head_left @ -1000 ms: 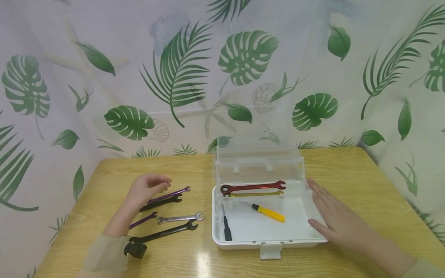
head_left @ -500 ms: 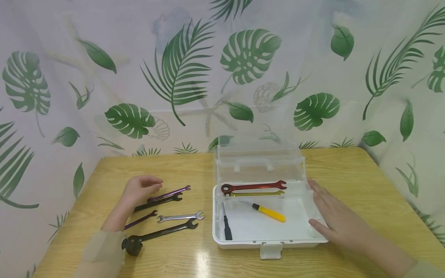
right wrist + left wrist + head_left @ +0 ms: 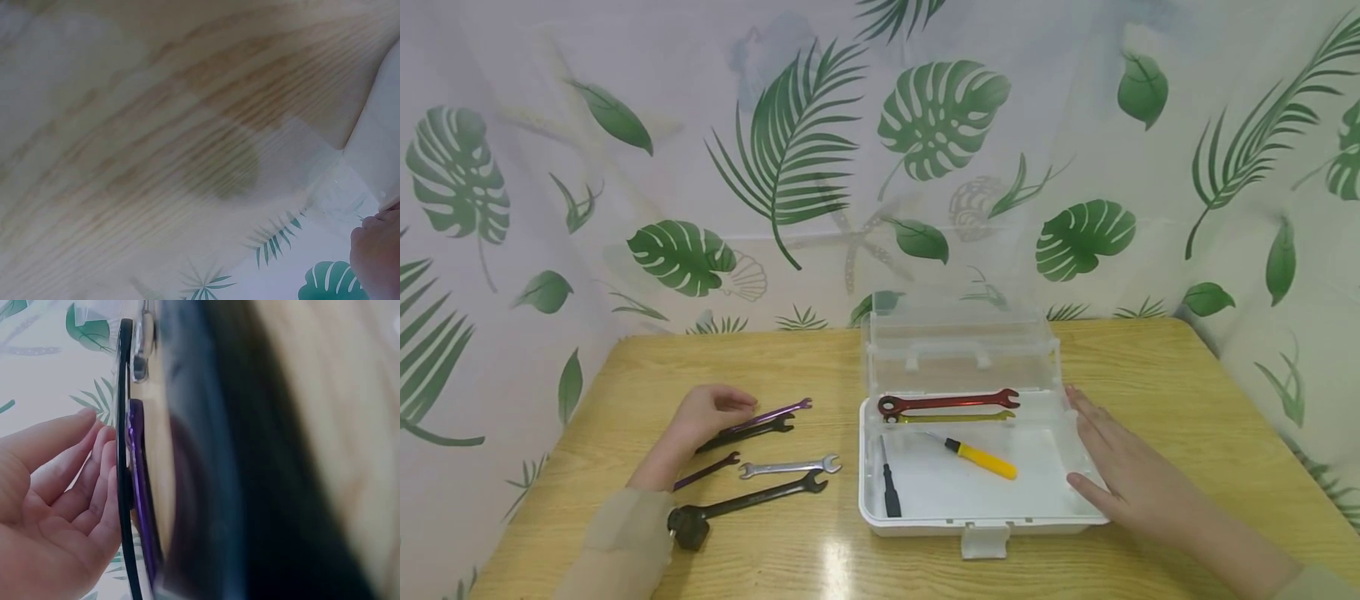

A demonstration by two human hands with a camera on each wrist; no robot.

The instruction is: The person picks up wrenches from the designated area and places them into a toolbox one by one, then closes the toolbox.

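My left hand [image 3: 718, 410] lies on the near ends of a purple wrench [image 3: 772, 413] and a thin black wrench [image 3: 752, 432] on the wooden table. In the left wrist view the fingers [image 3: 94, 487] are nearly straight and touch the black wrench [image 3: 123, 425], with the purple wrench [image 3: 139, 487] just behind it. My right hand [image 3: 1120, 471] rests flat and open against the right wall of an open white toolbox [image 3: 925, 527]. Only a bit of that hand [image 3: 378, 256] shows in the right wrist view.
A second purple wrench [image 3: 707, 471], a silver wrench [image 3: 790, 468] and a large black wrench [image 3: 752, 500] lie near my left forearm. The box holds a red wrench [image 3: 947, 403], a yellowish wrench [image 3: 951, 418], a yellow-handled screwdriver [image 3: 981, 460] and a black screwdriver [image 3: 889, 492]. A leaf-print curtain surrounds the table.
My left hand has come down and slightly left onto the ends of the purple and thin black wrenches. The right hand and the box have not moved.
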